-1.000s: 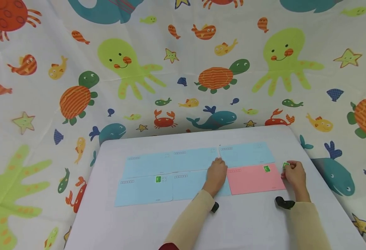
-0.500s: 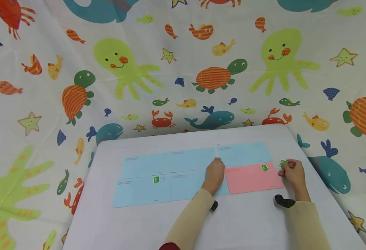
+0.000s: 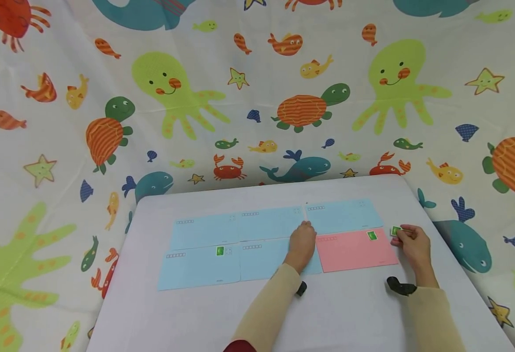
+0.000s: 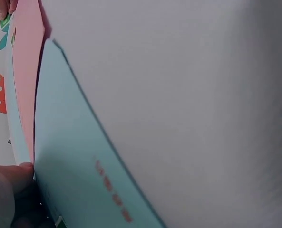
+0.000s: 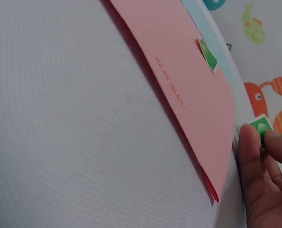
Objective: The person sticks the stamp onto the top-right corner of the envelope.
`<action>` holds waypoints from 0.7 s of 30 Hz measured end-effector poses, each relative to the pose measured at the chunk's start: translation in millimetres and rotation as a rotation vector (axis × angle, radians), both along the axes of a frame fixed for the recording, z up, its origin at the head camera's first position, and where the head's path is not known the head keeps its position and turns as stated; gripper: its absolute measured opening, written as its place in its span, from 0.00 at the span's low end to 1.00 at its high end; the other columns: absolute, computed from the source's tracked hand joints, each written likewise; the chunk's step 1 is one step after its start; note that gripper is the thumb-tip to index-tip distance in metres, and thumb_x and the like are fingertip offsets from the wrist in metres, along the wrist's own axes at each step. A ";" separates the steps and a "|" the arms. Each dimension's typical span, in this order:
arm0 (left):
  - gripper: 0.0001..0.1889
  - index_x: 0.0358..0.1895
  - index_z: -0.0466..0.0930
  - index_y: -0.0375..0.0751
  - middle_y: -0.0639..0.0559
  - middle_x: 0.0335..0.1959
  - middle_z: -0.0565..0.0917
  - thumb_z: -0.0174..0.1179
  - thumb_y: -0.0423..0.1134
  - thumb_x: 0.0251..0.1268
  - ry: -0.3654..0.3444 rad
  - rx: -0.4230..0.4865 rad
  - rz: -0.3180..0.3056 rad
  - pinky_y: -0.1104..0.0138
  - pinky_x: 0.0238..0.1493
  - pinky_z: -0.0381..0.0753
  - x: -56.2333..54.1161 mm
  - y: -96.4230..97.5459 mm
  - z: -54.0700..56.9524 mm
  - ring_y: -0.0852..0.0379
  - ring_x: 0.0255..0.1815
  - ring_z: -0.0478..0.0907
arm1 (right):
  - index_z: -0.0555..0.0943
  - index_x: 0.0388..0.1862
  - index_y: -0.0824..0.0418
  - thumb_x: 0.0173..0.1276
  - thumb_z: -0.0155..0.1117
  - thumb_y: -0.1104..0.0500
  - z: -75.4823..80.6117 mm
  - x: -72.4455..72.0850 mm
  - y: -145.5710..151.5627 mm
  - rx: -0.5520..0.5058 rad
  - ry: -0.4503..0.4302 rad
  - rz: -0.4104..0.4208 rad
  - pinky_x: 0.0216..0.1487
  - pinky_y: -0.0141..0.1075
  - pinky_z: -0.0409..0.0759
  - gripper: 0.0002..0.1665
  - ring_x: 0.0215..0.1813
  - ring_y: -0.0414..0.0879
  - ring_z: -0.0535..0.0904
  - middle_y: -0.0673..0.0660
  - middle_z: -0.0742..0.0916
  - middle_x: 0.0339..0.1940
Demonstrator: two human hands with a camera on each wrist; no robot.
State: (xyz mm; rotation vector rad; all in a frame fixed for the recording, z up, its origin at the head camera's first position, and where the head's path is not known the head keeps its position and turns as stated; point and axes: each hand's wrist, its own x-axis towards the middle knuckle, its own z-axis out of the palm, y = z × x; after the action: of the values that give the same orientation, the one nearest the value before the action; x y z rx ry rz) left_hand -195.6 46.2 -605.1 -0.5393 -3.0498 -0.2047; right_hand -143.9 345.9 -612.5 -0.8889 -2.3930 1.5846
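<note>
My right hand point(image 3: 414, 249) pinches a small green stamp point(image 3: 395, 231) with a white border between thumb and fingertips, just off the right end of a pink envelope point(image 3: 356, 252). The right wrist view shows this held stamp point(image 5: 261, 125) close up. Another green stamp point(image 5: 208, 56) sits on the pink envelope's upper right corner, one edge seeming slightly raised. My left hand point(image 3: 302, 246) rests on the blue envelope point(image 3: 261, 264) beside the pink one. In the left wrist view its thumb point(image 4: 21, 175) touches where the two meet; the other fingers are mostly hidden.
Several blue envelopes lie in two rows on the white table point(image 3: 187, 318). The front left blue envelope point(image 3: 195, 271) bears a green stamp point(image 3: 220, 251). Behind the pink envelope lies a blue envelope point(image 3: 343, 217) without a stamp. A sea-animal cloth point(image 3: 248, 49) hangs behind.
My right hand has shifted slightly left with the stamp, closer to the pink envelope. The left hand stays in place. The head view has turned a little.
</note>
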 end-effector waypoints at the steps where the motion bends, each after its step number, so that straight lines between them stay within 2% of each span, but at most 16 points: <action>1: 0.16 0.54 0.85 0.39 0.51 0.60 0.85 0.58 0.45 0.75 -0.001 -0.009 0.001 0.68 0.52 0.85 -0.4 0.1 0.1 0.58 0.60 0.83 | 0.63 0.70 0.69 0.81 0.46 0.58 -0.7 0.3 0.2 -0.003 -0.003 -0.003 0.35 0.23 0.84 0.24 0.27 0.29 0.82 0.50 0.78 0.40; 7: 0.16 0.54 0.86 0.41 0.52 0.59 0.86 0.57 0.46 0.75 0.004 -0.050 0.003 0.69 0.51 0.86 -1.8 0.6 1.3 0.59 0.57 0.84 | 0.62 0.70 0.69 0.80 0.46 0.59 -0.9 1.9 -0.2 -0.064 0.008 -0.021 0.36 0.24 0.85 0.24 0.28 0.29 0.84 0.47 0.78 0.39; 11: 0.15 0.52 0.86 0.41 0.52 0.57 0.86 0.58 0.46 0.74 0.018 -0.037 0.009 0.69 0.50 0.86 -1.4 -0.1 3.7 0.59 0.56 0.85 | 0.61 0.71 0.68 0.79 0.49 0.61 2.2 1.2 -1.1 -0.118 0.047 -0.027 0.37 0.24 0.85 0.26 0.29 0.29 0.84 0.42 0.79 0.37; 16: 0.14 0.50 0.87 0.42 0.54 0.57 0.87 0.59 0.46 0.74 0.029 -0.028 0.012 0.69 0.49 0.86 0.8 -0.4 5.4 0.59 0.55 0.85 | 0.64 0.71 0.68 0.77 0.53 0.62 9.5 1.5 -4.3 -0.113 0.071 -0.033 0.37 0.21 0.84 0.27 0.30 0.27 0.84 0.39 0.79 0.35; 21: 0.13 0.46 0.88 0.42 0.54 0.52 0.88 0.60 0.46 0.73 0.050 -0.033 0.001 0.70 0.45 0.87 3.0 -0.9 6.7 0.60 0.49 0.87 | 0.71 0.64 0.65 0.75 0.57 0.62 14.8 2.2 -7.8 -0.100 0.124 -0.034 0.36 0.20 0.83 0.22 0.30 0.26 0.84 0.38 0.79 0.34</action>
State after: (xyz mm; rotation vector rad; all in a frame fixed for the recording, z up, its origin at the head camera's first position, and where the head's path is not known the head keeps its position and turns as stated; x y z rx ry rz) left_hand -192.6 45.3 -598.4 -0.5370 -3.0100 -0.1385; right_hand -141.7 338.1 -597.7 -0.8176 -2.2216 1.7068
